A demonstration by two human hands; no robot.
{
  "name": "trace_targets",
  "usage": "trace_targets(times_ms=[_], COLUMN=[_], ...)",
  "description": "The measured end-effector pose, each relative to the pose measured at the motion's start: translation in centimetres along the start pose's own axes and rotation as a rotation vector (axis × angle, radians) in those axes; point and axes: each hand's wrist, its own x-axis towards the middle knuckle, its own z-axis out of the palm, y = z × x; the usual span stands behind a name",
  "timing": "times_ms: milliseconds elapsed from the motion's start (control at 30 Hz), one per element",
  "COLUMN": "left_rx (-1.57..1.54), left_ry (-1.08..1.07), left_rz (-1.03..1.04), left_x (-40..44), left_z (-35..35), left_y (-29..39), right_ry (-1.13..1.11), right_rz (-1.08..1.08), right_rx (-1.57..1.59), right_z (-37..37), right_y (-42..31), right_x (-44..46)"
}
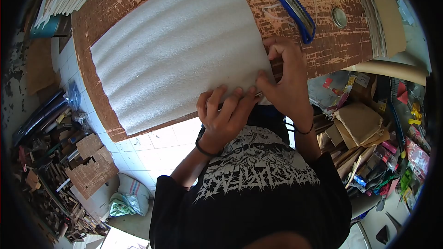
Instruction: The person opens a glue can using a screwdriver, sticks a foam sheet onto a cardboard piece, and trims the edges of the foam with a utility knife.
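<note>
White foam sheet point(180, 46) lies on the surface point(330, 41), under the slightly spread left fingers point(227, 106); if they pinch, I cannot tell. Right fingers point(290, 53) curve open at its corner. Probably light, soft, easily dented: better hold edges gently.

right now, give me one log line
left hand: at edge of white sheet | right hand: at sheet's corner | blue cutter: on table

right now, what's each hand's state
Left hand: bent over the white sheet; grip can't be told.
Right hand: open, at the sheet's corner.
</note>
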Motion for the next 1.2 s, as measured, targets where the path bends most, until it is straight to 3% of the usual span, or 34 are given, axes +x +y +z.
trace_targets(times_ms=[300,633,733,800,900,1100,1200], left_rx=[0.035,0.002,0.004,0.005,0.013,-0.017,0.002], left_ry=[-0.024,-0.017,-0.019,-0.048,-0.025,-0.017,-0.006], left_rz=[0.024,-0.010,0.007,0.022,0.020,0.004,0.012], left_x=[0.1,-0.1,0.1,-0.1,-0.2,-0.1,-0.1], left_z=[-0.2,-0.2,-0.2,-0.4,-0.2,-0.1,-0.1], left_y=[-0.3,0.1,-0.1,-0.3,-0.2,-0.1,-0.2], right_ry=[0.083,0.021,0.034,0.049,0.046,0.045,0.058], right_rz=[-0.093,0.055,-0.006,-0.108,-0.108,0.016,-0.019], right_rx=[-0.259,0.166,0.063,-0.184,-0.201,0.173,0.108], right_z=[0.8,-0.2,-0.2,0.0,0.1,0.1,0.2], right_y=[-1.9,0.5,0.1,-1.5,-1.5,0.5,0.0], right_x=[0.0,-0.3,0.0,0.1,0.1,-0.4,-0.4])
